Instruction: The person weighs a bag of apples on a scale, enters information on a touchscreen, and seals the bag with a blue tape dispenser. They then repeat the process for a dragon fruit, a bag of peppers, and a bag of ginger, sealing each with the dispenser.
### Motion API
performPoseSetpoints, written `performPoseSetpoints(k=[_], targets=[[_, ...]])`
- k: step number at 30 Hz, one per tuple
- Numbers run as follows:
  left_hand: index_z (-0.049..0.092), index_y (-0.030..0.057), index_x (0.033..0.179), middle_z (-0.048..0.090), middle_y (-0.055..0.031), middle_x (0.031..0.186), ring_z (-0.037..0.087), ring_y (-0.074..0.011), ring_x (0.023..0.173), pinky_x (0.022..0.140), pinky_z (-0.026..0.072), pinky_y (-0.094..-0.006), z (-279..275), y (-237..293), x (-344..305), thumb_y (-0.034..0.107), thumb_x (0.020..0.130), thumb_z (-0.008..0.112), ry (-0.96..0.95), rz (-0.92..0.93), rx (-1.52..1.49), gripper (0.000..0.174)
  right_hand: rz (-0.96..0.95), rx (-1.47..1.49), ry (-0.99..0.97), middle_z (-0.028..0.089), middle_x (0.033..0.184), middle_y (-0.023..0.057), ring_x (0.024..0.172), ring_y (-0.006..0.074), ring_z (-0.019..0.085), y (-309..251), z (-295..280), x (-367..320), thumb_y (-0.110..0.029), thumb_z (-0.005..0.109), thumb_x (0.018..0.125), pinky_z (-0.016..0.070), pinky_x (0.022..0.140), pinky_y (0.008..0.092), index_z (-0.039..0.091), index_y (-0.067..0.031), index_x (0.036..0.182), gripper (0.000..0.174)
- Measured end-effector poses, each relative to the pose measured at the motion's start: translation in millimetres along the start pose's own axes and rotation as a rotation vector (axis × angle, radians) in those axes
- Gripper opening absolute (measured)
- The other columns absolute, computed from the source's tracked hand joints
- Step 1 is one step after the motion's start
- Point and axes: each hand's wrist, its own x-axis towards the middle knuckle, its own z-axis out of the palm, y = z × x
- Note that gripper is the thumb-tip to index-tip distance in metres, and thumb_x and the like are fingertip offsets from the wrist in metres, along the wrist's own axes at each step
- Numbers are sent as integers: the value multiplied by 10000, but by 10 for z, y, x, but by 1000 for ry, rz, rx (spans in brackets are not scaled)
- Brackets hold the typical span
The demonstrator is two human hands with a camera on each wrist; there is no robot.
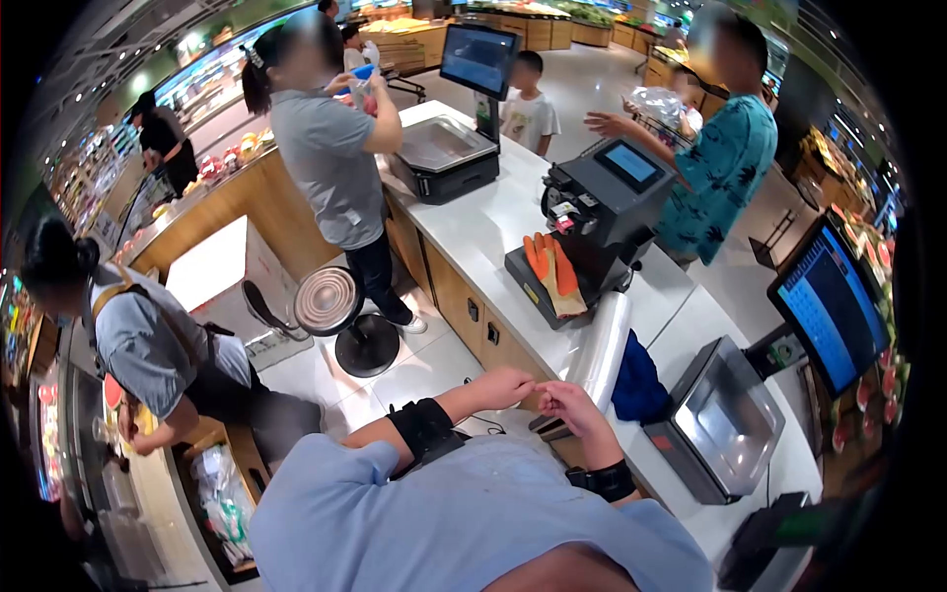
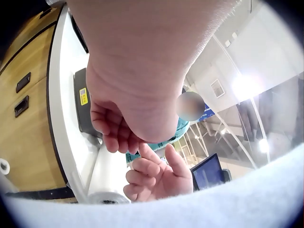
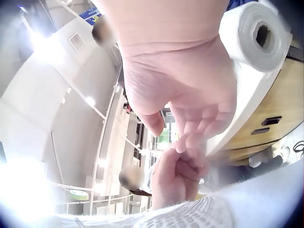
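Both hands meet in front of the body, close to the counter edge in the head view. My left hand [image 1: 498,388] comes in from the left, its fingers loosely bent and no object in them. My right hand [image 1: 575,407] faces it with the index finger reaching to the left fingertips. In the left wrist view the other right fingers [image 2: 137,178] are curled and the thumb stands apart. Nearest the hands lies a roll of clear plastic bags [image 1: 599,353] on the white counter [image 1: 469,247]. A dark blue cloth [image 1: 641,380] is beside the roll.
Orange gloves [image 1: 552,266] lie on a black scale by the register [image 1: 621,183]. Another scale [image 1: 715,424] and a monitor [image 1: 829,306] stand at right. A worker in grey [image 1: 321,148] stands ahead, another [image 1: 158,345] bends at left, near a round stool [image 1: 328,301]. A customer [image 1: 725,163] faces the counter.
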Motion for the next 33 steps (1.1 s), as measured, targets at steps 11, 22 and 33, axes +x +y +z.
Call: performPoseSetpoints(k=[11, 22, 33], targets=[[623, 27, 842, 619, -178, 733, 586, -352, 657, 620, 463, -420, 139, 93, 160, 253, 914, 459, -22, 153, -27, 288, -45, 77, 105, 626, 774, 19, 680, 103, 575, 45, -53, -281, -203, 506, 971, 470, 656, 232, 643, -23, 1085, 253], [635, 12, 900, 653, -124, 750, 612, -276, 668, 637, 481, -356, 167, 107, 94, 245, 934, 470, -40, 27, -96, 288, -47, 45, 69, 616, 762, 19, 698, 106, 596, -13, -37, -268, -196, 503, 980, 493, 663, 232, 651, 0, 1075, 263], [648, 22, 933, 638, -119, 714, 603, -242, 626, 608, 478, -346, 163, 106, 7, 273, 949, 506, 57, -5, -77, 289, -55, 28, 25, 635, 815, 24, 732, 95, 598, 46, -25, -163, -213, 559, 947, 505, 685, 229, 654, -31, 1070, 239]])
